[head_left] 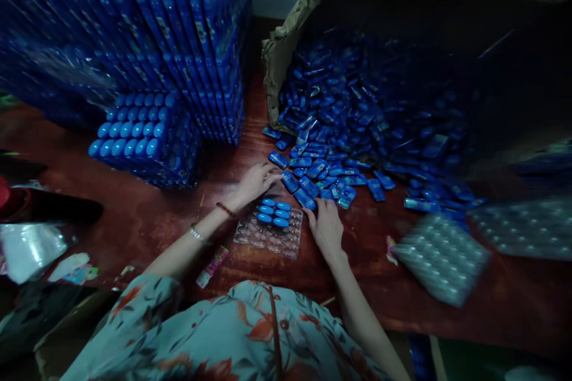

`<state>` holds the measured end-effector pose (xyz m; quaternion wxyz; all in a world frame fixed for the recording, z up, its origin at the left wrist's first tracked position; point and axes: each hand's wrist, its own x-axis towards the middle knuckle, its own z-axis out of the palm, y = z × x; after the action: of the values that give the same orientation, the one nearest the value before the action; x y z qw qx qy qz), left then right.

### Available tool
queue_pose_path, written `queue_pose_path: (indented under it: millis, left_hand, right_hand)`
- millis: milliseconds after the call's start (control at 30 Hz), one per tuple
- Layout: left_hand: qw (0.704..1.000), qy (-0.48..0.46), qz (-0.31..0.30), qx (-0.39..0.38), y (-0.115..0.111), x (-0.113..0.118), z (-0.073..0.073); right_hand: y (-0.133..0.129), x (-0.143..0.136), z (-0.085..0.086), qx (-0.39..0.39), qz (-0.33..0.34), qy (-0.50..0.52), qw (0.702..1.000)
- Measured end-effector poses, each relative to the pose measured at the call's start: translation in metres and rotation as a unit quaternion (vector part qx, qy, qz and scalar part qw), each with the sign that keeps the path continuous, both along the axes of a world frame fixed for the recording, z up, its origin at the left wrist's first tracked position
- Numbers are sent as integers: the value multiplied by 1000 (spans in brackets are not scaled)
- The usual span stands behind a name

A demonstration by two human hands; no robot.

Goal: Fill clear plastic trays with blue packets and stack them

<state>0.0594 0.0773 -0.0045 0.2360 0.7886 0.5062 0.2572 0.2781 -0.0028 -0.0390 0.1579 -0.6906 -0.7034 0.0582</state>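
Flanking a clear tray (268, 239), the left hand (259, 183) and right hand (328, 226) sit apart at loose blue packets (305, 197), heaped by the carton's (277, 68) mouth probably for easy reach, though whether either grips one I cannot tell

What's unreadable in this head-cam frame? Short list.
All head view:
Print on the loose blue packs: too small and dim.
Back of the cardboard box: lost in shadow.
Top of the tall blue stack: cut off by the top edge.
Cavities of the clear tray under the six blue packs: hidden by those packs.
Whether the right hand grips a pack or only touches: too dim to tell.
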Motion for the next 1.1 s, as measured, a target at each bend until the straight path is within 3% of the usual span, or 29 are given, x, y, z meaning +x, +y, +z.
queue_pose_path:
  millis: [67,167,367,533,667,800,900,967,1100]
  left_hand:
    - [997,49,-8,-61,26,17,-8]
    - [991,101,-33,-76,47,36,-23]
    - [993,77,-54,-70,46,28,-40]
    - [997,-18,-61,-40,38,19,-43]
    - [994,-82,-51,-52,31,10,-32]
    - [978,-190,79,-20,2,-26,-10]
    - [963,-209,169,33,-42,-64,6]
    - [960,-204,192,26,-77,-82,13]
    - [955,-193,223,-17,-136,-81,14]
  right_hand:
    - [0,-2,-1,-18,2,11,1000]
    - [-9,7,-1,-18,-19,104,994]
    - [-51,33,12,-7,-21,340,940]
    - [-68,3,23,0,97,367,925]
    - [-60,-20,18,54,215,276,935]
    - [-53,-24,23,43,285,78,954]
    - [-51,-31,34,30,304,-28,952]
    - [-48,-38,41,23,316,-67,946]
    - [-40,-47,44,2,340,-88,936]
